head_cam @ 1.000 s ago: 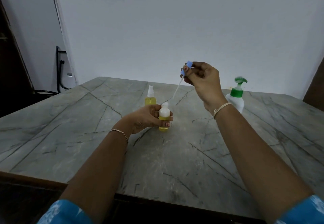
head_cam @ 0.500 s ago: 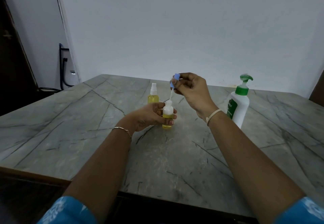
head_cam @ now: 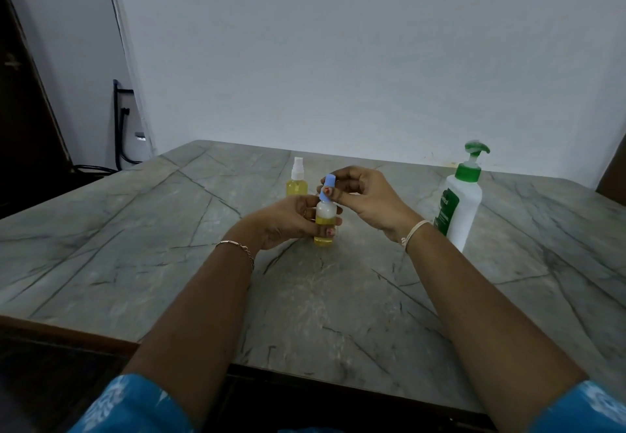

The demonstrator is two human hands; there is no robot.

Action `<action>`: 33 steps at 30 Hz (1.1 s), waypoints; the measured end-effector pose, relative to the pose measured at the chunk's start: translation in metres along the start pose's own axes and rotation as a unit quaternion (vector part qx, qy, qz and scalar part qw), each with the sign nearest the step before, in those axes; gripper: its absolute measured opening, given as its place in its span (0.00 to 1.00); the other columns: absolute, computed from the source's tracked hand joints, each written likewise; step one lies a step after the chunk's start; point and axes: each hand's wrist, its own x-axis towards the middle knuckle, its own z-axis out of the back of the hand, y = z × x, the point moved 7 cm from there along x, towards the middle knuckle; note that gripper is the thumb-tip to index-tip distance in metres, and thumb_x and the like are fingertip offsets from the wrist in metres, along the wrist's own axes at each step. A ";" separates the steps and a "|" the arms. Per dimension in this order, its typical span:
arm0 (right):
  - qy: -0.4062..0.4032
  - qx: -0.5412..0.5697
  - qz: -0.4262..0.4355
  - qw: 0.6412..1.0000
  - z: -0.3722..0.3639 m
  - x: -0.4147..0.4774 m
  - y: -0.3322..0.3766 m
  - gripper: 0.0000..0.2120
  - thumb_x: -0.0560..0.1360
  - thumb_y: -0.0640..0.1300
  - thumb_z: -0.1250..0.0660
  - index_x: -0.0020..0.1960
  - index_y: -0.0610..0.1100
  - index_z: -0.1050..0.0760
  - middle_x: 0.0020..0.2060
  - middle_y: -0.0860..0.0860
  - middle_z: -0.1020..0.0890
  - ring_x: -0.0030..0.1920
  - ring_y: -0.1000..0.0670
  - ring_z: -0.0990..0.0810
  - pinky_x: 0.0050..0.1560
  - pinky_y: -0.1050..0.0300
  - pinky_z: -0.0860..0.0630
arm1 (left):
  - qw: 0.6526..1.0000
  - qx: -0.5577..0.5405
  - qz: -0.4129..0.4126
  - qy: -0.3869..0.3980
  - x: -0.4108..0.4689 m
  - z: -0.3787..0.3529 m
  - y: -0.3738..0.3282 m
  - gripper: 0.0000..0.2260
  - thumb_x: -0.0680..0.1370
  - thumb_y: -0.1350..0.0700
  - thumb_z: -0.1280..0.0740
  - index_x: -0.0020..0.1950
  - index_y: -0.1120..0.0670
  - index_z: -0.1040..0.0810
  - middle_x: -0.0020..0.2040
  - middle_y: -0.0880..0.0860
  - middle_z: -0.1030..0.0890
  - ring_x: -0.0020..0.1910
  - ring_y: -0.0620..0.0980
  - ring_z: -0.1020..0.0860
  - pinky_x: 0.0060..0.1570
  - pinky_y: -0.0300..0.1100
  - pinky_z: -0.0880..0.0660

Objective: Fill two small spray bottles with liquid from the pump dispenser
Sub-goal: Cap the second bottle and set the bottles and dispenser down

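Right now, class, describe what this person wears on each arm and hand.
Blue white-printed sleeves end above both elbows. The left hand has a thin gold-coloured chain bracelet at its wrist; the right hand, a pale cream thread band. Fingernails are painted orange-red.

there are two small clear plastic spray bottles of yellow liquid: the white-topped bottle (head_cam: pixel 297 183) and the blue-topped bottle (head_cam: pixel 324 229). the spray tops number two as well, one white and one a pale blue plastic cap (head_cam: pixel 328 188). there is one tall white plastic pump dispenser (head_cam: pixel 460 209) with a green pump head. there is one grey veined stone counter (head_cam: pixel 135 246). two hands show, the left hand (head_cam: pixel 288 221) and the right hand (head_cam: pixel 369 199). wrist ornaments count two: one thin gold chain bracelet (head_cam: pixel 242 249) and one white band (head_cam: pixel 415 231). two blue patterned sleeves (head_cam: pixel 132 405) show at the bottom edge.
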 end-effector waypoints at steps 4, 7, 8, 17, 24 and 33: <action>-0.013 -0.005 0.007 1.000 0.001 -0.001 0.002 0.08 0.73 0.43 0.26 0.52 0.47 0.21 0.49 0.45 0.15 0.49 0.50 0.17 0.50 0.61 0.20 | 1.000 0.018 -0.005 -0.005 0.001 0.000 0.002 0.20 0.73 0.71 0.31 0.64 0.59 0.25 0.60 0.58 0.19 0.59 0.51 0.20 0.59 0.42 0.23; -0.030 -0.012 0.011 0.999 0.003 -0.001 0.003 0.11 0.71 0.39 0.25 0.52 0.41 0.21 0.43 0.45 0.17 0.40 0.54 0.20 0.38 0.69 0.23 | 1.000 0.017 -0.010 -0.011 0.003 -0.002 0.001 0.19 0.72 0.70 0.30 0.61 0.57 0.23 0.58 0.57 0.18 0.59 0.51 0.20 0.58 0.42 0.22; -0.038 -0.018 0.009 0.999 0.004 -0.001 0.002 0.13 0.70 0.39 0.24 0.52 0.39 0.22 0.40 0.46 0.19 0.37 0.55 0.22 0.36 0.70 0.25 | 1.000 0.017 -0.014 -0.014 0.003 -0.003 0.001 0.18 0.72 0.70 0.29 0.59 0.56 0.23 0.57 0.57 0.18 0.58 0.51 0.19 0.57 0.41 0.22; -0.002 0.037 -0.065 0.997 0.003 -0.002 -0.006 0.15 0.77 0.52 0.32 0.57 0.43 0.23 0.51 0.48 0.16 0.48 0.55 0.20 0.47 0.63 0.25 | 0.998 0.039 -0.033 -0.047 0.006 -0.006 0.000 0.16 0.70 0.67 0.27 0.56 0.56 0.22 0.53 0.55 0.16 0.53 0.49 0.18 0.52 0.38 0.21; -0.065 0.055 -0.091 0.992 0.021 -0.002 -0.014 0.16 0.83 0.51 0.44 0.50 0.47 0.19 0.42 0.53 0.14 0.47 0.57 0.18 0.52 0.57 0.28 | 0.994 0.063 -0.049 -0.072 0.010 -0.004 0.000 0.15 0.70 0.65 0.25 0.53 0.53 0.21 0.55 0.57 0.17 0.57 0.53 0.19 0.57 0.42 0.22; 0.062 0.092 -0.051 0.993 0.004 0.000 -0.016 0.10 0.80 0.41 0.35 0.60 0.46 0.20 0.55 0.52 0.16 0.60 0.52 0.20 0.61 0.55 0.24 | 0.994 0.065 -0.047 -0.071 0.010 -0.004 0.000 0.15 0.70 0.65 0.25 0.54 0.55 0.21 0.56 0.58 0.17 0.58 0.54 0.20 0.61 0.48 0.24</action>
